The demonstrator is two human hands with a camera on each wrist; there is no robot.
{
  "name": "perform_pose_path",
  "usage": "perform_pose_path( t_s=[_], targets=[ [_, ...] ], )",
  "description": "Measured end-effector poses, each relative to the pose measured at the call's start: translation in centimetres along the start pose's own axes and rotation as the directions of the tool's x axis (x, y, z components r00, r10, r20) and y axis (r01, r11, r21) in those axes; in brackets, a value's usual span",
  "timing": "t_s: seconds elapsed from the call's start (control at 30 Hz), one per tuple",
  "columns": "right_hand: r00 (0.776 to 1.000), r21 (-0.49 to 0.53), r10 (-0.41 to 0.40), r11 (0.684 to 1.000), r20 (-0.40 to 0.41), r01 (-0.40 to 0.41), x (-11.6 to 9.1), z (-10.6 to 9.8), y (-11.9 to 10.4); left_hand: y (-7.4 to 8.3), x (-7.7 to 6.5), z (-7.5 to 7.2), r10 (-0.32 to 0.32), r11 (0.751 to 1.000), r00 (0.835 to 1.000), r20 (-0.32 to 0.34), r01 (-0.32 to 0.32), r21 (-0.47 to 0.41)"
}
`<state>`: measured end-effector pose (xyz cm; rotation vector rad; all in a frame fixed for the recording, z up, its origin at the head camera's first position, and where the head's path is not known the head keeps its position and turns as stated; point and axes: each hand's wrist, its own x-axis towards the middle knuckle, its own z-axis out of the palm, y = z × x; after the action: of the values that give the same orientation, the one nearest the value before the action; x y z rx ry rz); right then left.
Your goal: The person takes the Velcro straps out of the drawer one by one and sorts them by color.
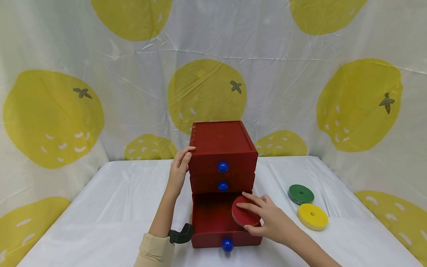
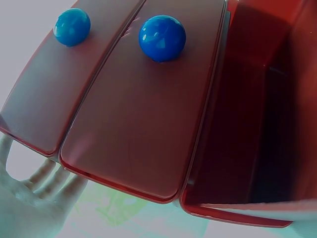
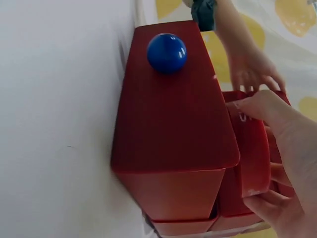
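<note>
A red cabinet (image 1: 220,139) with blue round knobs stands on the white table, its bottom drawer (image 1: 210,240) pulled out and the upper two closed. My left hand (image 1: 178,170) rests against the cabinet's left side, fingers straight along the upper edge; the left wrist view shows this hand (image 2: 34,203) beside the closed drawer fronts. My right hand (image 1: 271,218) grips a thick red disc (image 1: 245,213) between thumb and fingers, tilted over the right part of the open drawer. In the right wrist view the red disc (image 3: 253,153) shows light markings on its rim, close behind the drawer front.
To the right on the white table (image 1: 100,207) lie a green disc (image 1: 301,194) and a yellow disc (image 1: 313,217), each with a small centre hole, edges close together. A lemon-print cloth (image 1: 277,89) hangs behind and at both sides. A black band (image 1: 181,234) circles the left wrist.
</note>
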<state>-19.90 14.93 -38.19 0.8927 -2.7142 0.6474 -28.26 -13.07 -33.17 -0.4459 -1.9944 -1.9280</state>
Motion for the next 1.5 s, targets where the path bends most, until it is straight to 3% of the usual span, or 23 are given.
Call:
perform_pose_path(
  t_s=[0.3, 0.6, 0.8, 1.03, 1.33, 1.5],
  targets=[
    [0.98, -0.092, 0.094, 0.99, -0.177, -0.112, -1.4, -0.2, -0.3, 0.1, 0.0, -0.1, 0.009, 1.0, 1.0, 0.002, -0.009, -0.006],
    [0.947, -0.156, 0.085, 0.978, -0.31, -0.139, -3.4, -0.4, 0.8, 0.0, -0.1, -0.1, 0.001, 1.0, 1.0, 0.007, -0.001, 0.0],
    [0.937, -0.132, 0.164, 0.968, -0.309, -0.213, -4.6, -0.6, 1.3, 0.0, 0.0, -0.2, 0.0, 1.0, 1.0, 0.014, 0.0, -0.011],
    [0.92, -0.135, 0.177, 0.962, -0.349, -0.236, -5.7, -0.8, 2.0, 0.0, 0.0, -0.1, 0.0, 1.0, 1.0, 0.02, 0.0, -0.02],
    [0.908, -0.092, 0.262, 0.947, -0.327, -0.306, -6.9, -0.9, 2.5, 0.0, -0.1, -0.2, -0.003, 1.0, 1.0, 0.018, 0.003, -0.024],
    [0.893, -0.107, 0.257, 0.943, -0.369, -0.316, -7.8, -0.8, 3.3, 0.0, 0.0, -0.1, -0.002, 1.0, 1.0, 0.017, 0.002, -0.022]
  ],
)
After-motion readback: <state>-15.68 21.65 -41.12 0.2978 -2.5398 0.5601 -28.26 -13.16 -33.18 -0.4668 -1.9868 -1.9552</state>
